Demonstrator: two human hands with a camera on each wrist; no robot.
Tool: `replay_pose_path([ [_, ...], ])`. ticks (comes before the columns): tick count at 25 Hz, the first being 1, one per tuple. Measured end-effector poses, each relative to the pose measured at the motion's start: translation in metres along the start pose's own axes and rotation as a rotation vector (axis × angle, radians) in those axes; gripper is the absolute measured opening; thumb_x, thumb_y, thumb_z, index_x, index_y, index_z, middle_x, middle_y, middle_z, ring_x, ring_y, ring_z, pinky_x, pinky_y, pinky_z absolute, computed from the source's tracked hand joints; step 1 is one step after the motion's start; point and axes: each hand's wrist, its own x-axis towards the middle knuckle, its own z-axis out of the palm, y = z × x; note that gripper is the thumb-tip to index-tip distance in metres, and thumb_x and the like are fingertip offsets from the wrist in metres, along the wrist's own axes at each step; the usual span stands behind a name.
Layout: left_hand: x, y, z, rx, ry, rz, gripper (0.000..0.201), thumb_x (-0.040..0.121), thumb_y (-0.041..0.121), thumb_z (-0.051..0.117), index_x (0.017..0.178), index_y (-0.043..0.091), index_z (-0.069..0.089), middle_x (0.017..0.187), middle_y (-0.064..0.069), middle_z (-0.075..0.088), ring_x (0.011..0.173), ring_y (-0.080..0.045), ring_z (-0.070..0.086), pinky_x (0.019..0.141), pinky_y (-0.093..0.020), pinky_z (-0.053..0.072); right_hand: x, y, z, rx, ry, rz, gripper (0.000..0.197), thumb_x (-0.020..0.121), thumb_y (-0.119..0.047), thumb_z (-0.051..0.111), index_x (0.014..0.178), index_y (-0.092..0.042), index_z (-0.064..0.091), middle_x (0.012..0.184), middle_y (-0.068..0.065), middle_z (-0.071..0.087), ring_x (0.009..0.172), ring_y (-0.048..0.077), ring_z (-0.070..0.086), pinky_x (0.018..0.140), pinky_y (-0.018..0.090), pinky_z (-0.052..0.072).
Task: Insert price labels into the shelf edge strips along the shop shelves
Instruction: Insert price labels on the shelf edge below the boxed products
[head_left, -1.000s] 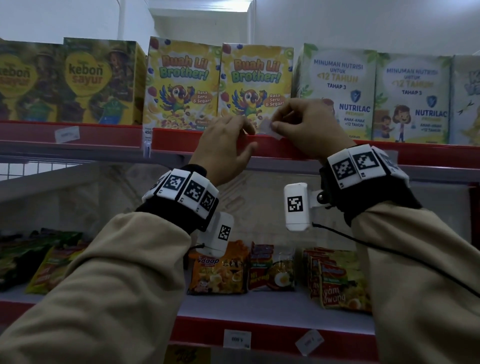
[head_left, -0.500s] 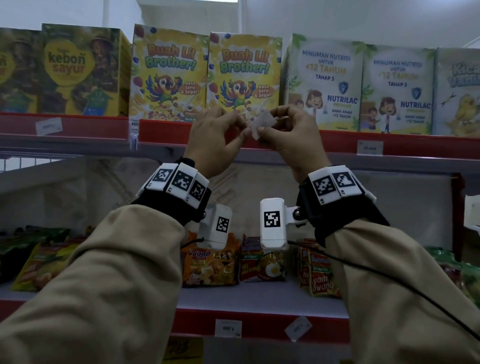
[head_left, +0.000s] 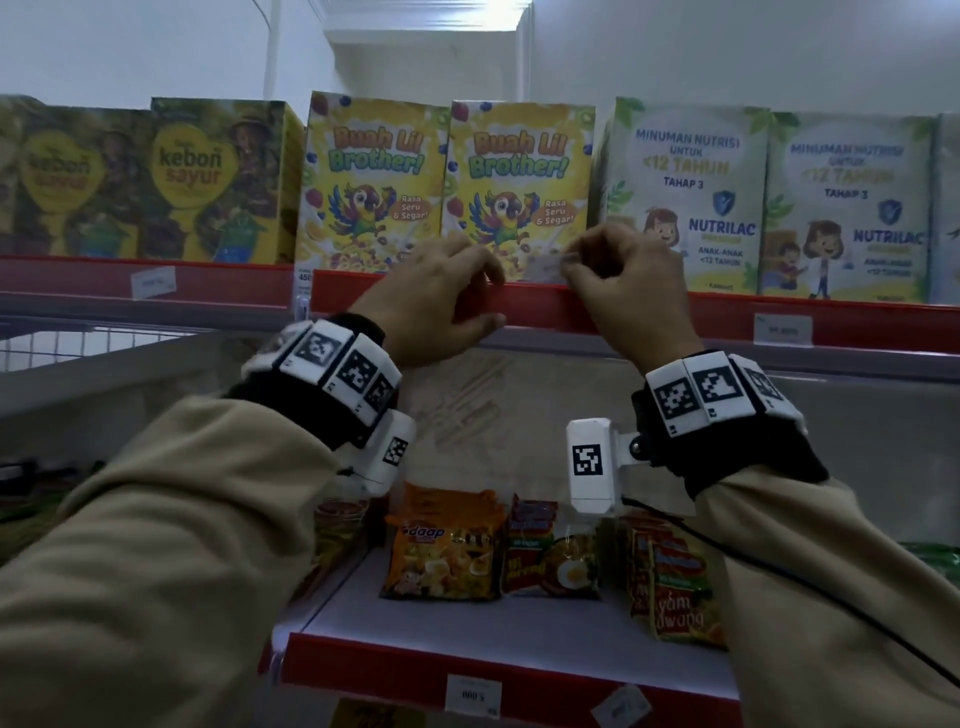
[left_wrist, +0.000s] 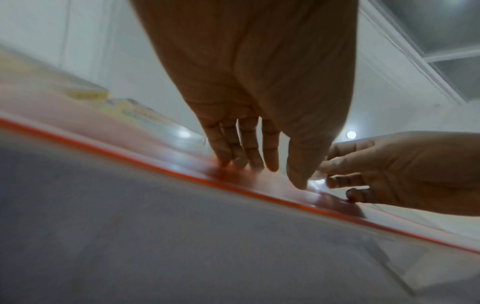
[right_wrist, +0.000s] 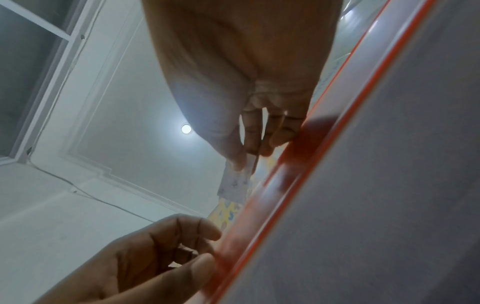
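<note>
The red shelf edge strip (head_left: 545, 312) runs under the cereal boxes. My left hand (head_left: 485, 296) grips it, fingers hooked over its top edge and thumb under its lower edge. In the left wrist view those fingers (left_wrist: 246, 156) lie on the strip's clear front (left_wrist: 155, 166). My right hand (head_left: 566, 267) pinches a small white price label (head_left: 543, 267) between thumb and fingers. The label stands just above the strip's top edge, right of my left hand. The right wrist view shows the label (right_wrist: 233, 183) hanging from the pinch beside the strip (right_wrist: 298, 164).
Two "Buah Lil Brother" boxes (head_left: 519, 187) stand right behind my hands, Nutrilac boxes (head_left: 685, 197) to the right. Labels sit in the strip at left (head_left: 153, 283) and right (head_left: 782, 330). Noodle packets (head_left: 447, 551) lie on the lower shelf, whose strip holds a label (head_left: 472, 693).
Half a second ago both hands pinched the label in front of the boxes. Now my left hand is back on the strip and my right alone holds the label at the strip's top edge.
</note>
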Motion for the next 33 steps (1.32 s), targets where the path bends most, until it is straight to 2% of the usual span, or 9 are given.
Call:
replay_pose_path([
  [3, -0.009, -0.028, -0.024, 0.103, -0.080, -0.058, 0.039, 0.083, 0.037, 0.068, 0.113, 0.015, 0.056, 0.110, -0.005, 0.052, 0.099, -0.022, 0.050, 0.083, -0.035, 0.045, -0.005, -0.005, 0.014, 0.035, 0.065, -0.025, 0.004, 0.086, -0.015, 0.063, 0.085, -0.015, 0.067, 0.079, -0.003, 0.065, 0.071, 0.008, 0.059, 0.067, 0.019, 0.048],
  [7, -0.031, -0.051, -0.031, 0.054, 0.011, -0.153, 0.033, 0.083, 0.032, 0.070, 0.106, 0.012, 0.057, 0.107, -0.007, 0.053, 0.100, -0.023, 0.049, 0.085, -0.035, 0.043, 0.002, -0.016, 0.037, 0.120, 0.133, 0.018, 0.003, 0.087, -0.013, 0.063, 0.087, -0.013, 0.066, 0.078, -0.005, 0.064, 0.069, 0.002, 0.058, 0.068, 0.009, 0.047],
  [13, -0.028, -0.055, -0.018, -0.023, 0.171, -0.155, 0.023, 0.086, 0.027, 0.068, 0.098, 0.010, 0.058, 0.099, -0.007, 0.055, 0.093, -0.022, 0.050, 0.080, -0.029, 0.041, 0.017, -0.041, 0.075, 0.082, -0.035, -0.016, 0.003, 0.086, -0.015, 0.065, 0.090, -0.015, 0.065, 0.084, 0.000, 0.067, 0.082, 0.015, 0.065, 0.077, 0.030, 0.054],
  [16, -0.032, -0.059, -0.019, -0.185, 0.208, -0.154, 0.030, 0.085, 0.025, 0.069, 0.106, 0.012, 0.052, 0.086, -0.002, 0.059, 0.082, -0.019, 0.056, 0.074, -0.033, 0.047, 0.018, -0.042, 0.079, 0.038, -0.138, -0.036, 0.007, 0.086, -0.019, 0.067, 0.091, -0.015, 0.067, 0.084, 0.001, 0.068, 0.080, 0.013, 0.064, 0.074, 0.025, 0.051],
  [20, -0.033, -0.058, -0.021, -0.221, 0.206, -0.116, 0.038, 0.090, 0.027, 0.062, 0.121, 0.012, 0.049, 0.073, 0.007, 0.052, 0.073, -0.011, 0.051, 0.069, -0.026, 0.041, 0.016, -0.043, 0.070, -0.008, -0.213, -0.111, 0.008, 0.087, -0.013, 0.065, 0.095, -0.015, 0.067, 0.086, -0.002, 0.065, 0.079, 0.009, 0.059, 0.071, 0.009, 0.043],
  [22, -0.031, -0.061, -0.021, -0.181, 0.191, -0.103, 0.030, 0.091, 0.027, 0.059, 0.118, 0.013, 0.054, 0.077, 0.005, 0.052, 0.079, -0.012, 0.048, 0.076, -0.029, 0.041, 0.015, -0.047, 0.068, -0.028, -0.257, -0.122, 0.009, 0.087, -0.012, 0.065, 0.095, -0.014, 0.067, 0.084, -0.005, 0.063, 0.078, 0.008, 0.058, 0.067, 0.005, 0.040],
  [26, -0.028, -0.064, -0.019, -0.149, 0.178, -0.115, 0.019, 0.093, 0.026, 0.056, 0.104, 0.012, 0.062, 0.097, -0.008, 0.054, 0.090, -0.020, 0.050, 0.079, -0.032, 0.042, 0.015, -0.055, 0.065, -0.135, -0.330, -0.090, 0.010, 0.087, -0.016, 0.064, 0.095, -0.015, 0.069, 0.082, -0.003, 0.065, 0.076, 0.010, 0.060, 0.067, 0.015, 0.043],
  [29, -0.027, -0.063, -0.019, -0.117, 0.157, -0.128, 0.020, 0.093, 0.025, 0.055, 0.103, 0.010, 0.063, 0.098, -0.007, 0.051, 0.091, -0.020, 0.047, 0.077, -0.030, 0.040, 0.020, -0.059, 0.060, -0.172, -0.420, -0.044, 0.012, 0.085, -0.020, 0.068, 0.096, -0.018, 0.068, 0.074, -0.011, 0.061, 0.068, -0.001, 0.056, 0.058, 0.005, 0.038],
  [33, -0.027, -0.063, -0.021, -0.089, 0.134, -0.139, 0.023, 0.094, 0.027, 0.054, 0.105, 0.010, 0.064, 0.099, -0.008, 0.050, 0.093, -0.022, 0.048, 0.077, -0.030, 0.038, 0.022, -0.065, 0.061, -0.299, -0.487, -0.048, 0.011, 0.084, -0.022, 0.069, 0.095, -0.019, 0.067, 0.077, -0.007, 0.057, 0.069, 0.007, 0.050, 0.065, 0.021, 0.038],
])
